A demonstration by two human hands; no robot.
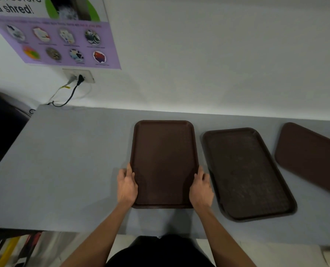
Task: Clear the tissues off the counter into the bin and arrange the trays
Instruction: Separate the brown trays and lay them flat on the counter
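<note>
Brown held tray: lies lengthwise on the grey counter, leftmost of three, its near end close to the counter's front edge. Whether it is lifted off the surface I cannot tell.
Left hand: grips the held tray's left long rim near the front corner, thumb over the lip.
Right hand: grips the right long rim the same way, just beside the second tray.
Second tray: right of the held one, turned a little askew, with a rough-looking surface.
Third tray: further right, turned more sharply and partly cut off by the picture's edge.
Tissues: none in view on the counter. No bin can be made out.
Stage: probably the tray-arranging part, with three trays not yet stacked or lined up.
Risk, knuckles: sliding right could knock the right hand into the second tray and push it further askew.
Risk, stacking: the skewed trays may not nest, so the pile could rock or slip.
Risk, edge: pulling back could tip the held tray off the front edge.
</note>
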